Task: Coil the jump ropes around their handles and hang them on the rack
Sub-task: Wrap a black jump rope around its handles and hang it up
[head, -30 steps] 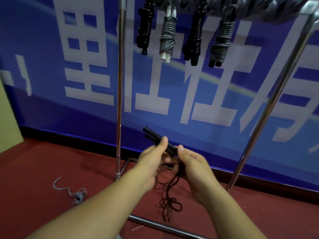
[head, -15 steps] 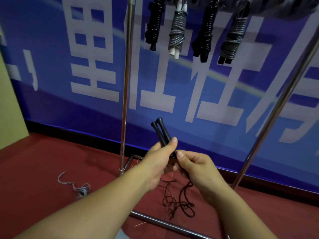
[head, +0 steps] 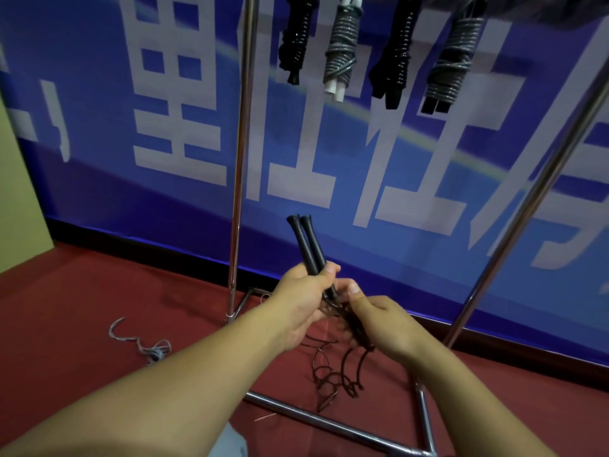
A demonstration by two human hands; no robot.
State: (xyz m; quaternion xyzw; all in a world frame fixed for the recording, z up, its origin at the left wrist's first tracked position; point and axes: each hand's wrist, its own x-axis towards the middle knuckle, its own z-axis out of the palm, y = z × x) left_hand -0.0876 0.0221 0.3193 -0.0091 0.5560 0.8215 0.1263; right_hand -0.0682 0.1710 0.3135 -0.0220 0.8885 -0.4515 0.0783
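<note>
My left hand grips two black jump rope handles held side by side, their ends pointing up and away. My right hand pinches the dark cord just below the handles. The rest of the cord hangs down in loose loops to the red floor. Above, several coiled ropes hang from the rack's top bar: a black one, a grey one with white handles, another black one and a grey one with black handles.
The steel rack has an upright pole, a slanted pole on the right and a base bar on the floor. A loose grey rope lies on the red floor at left. A blue banner wall stands behind.
The handles have swung from lying nearly flat to pointing up, and both hands have risen slightly. More of the cord has come off the floor.
</note>
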